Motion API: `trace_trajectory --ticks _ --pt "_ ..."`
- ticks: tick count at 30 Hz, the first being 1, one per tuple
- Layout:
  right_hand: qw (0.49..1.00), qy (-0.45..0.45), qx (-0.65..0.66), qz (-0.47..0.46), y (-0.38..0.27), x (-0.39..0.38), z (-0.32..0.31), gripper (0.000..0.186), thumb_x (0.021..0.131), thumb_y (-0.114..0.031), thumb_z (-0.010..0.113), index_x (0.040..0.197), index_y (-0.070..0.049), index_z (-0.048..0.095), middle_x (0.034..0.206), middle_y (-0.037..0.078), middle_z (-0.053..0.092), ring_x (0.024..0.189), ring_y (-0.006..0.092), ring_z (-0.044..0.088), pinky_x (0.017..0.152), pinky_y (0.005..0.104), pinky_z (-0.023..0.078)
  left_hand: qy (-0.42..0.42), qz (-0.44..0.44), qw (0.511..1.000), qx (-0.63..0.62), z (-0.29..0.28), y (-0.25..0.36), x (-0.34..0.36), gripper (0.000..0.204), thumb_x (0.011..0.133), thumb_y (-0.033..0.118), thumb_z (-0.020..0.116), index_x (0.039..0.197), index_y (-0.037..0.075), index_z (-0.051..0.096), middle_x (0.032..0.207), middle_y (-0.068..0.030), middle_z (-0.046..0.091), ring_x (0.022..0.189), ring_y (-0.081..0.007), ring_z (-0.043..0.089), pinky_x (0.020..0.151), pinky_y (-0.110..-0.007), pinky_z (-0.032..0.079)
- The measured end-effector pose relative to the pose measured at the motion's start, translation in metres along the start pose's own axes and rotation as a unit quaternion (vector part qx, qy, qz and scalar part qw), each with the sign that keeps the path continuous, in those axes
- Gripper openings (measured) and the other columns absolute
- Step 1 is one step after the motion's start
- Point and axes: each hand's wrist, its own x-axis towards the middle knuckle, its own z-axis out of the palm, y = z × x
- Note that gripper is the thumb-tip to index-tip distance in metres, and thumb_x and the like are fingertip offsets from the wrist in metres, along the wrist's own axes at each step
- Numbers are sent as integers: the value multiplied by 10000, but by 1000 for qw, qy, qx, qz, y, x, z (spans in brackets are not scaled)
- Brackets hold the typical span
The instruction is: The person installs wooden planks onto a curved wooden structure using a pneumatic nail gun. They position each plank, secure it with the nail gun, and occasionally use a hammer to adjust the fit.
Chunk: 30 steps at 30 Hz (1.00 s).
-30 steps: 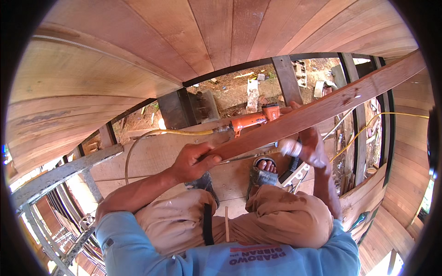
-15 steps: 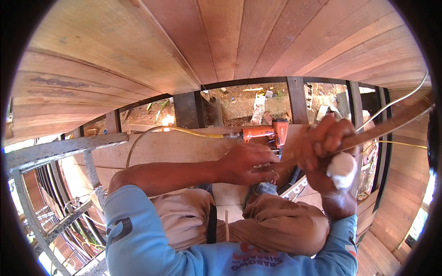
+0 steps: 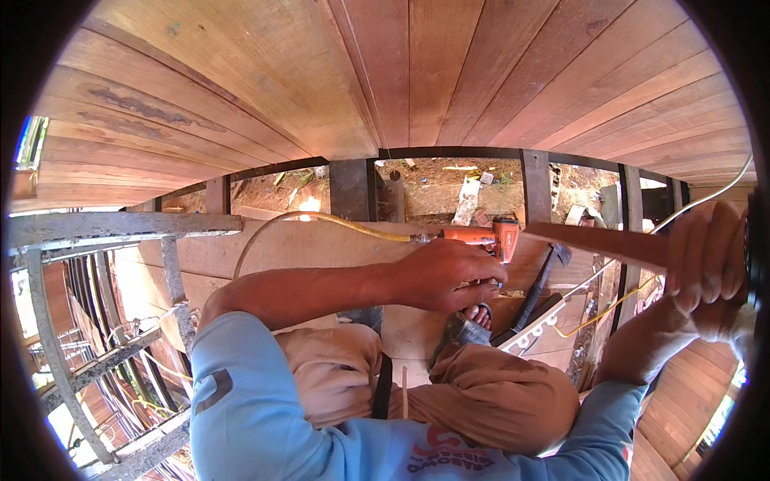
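Observation:
My right hand (image 3: 706,260), at the far right, is closed round a thin wooden strip (image 3: 601,242) that points left across the view. A pale blurred patch shows by that wrist. My left hand (image 3: 453,276) is at the middle with its fingers curled; whether something small is pinched there I cannot make out. Just beyond it lies an orange nail gun (image 3: 504,239), partly hidden by the hand, with a yellow air hose (image 3: 353,228) running left. A black-handled tool (image 3: 533,290) rests right of my left hand.
Wooden wall boards (image 3: 449,72) curve across the far side. Dark posts (image 3: 353,191) stand beneath them, with rubble behind. A grey metal frame (image 3: 120,228) rises at the left. My legs (image 3: 497,377) are folded on the plank floor (image 3: 409,329).
My right hand has moved right with the wooden strip, whose end has come away from my left hand. My left hand has shifted slightly, and the view has tilted.

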Motion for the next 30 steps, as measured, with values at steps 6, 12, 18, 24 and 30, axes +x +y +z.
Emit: trace_trajectory --ticks 6,12,18,24,30 --pt "967 74 -156 -187 46 20 -36 290 971 -366 627 941 -86 560 755 51 488 592 130 487 509 252 468 -42 43 998 -11 6 0 7 196 918 235 679 1031 75 680 914 -101 692 821 -311 663 713 -422 523" --pt "936 280 -203 -62 134 19 -38 308 807 -253 808 967 -45 648 808 27 628 694 80 588 592 245 508 -65 41 997 12 4 12 9 206 905 237 691 1024 69 686 876 -95 681 805 -309 662 705 -416 524" --pt "945 249 -210 7 171 38 15 417 705 -246 917 962 7 709 838 6 704 766 63 624 666 264 510 -11 154 988 26 -1 25 12 233 844 150 747 1054 66 688 883 -88 690 787 -272 663 691 -404 524" --pt "908 117 -374 150 222 24 7 620 651 -545 869 927 -19 692 777 159 678 744 274 687 666 400 514 37 245 959 139 -21 57 21 342 793 137 788 1104 63 667 954 -88 671 853 -267 666 746 -397 531" --pt "844 89 -504 158 329 -8 -21 544 731 -578 798 822 -63 647 770 134 678 727 375 661 619 462 492 63 64 939 333 -29 -10 19 507 779 192 801 1232 71 607 1149 -116 627 1082 -326 602 963 -461 437"
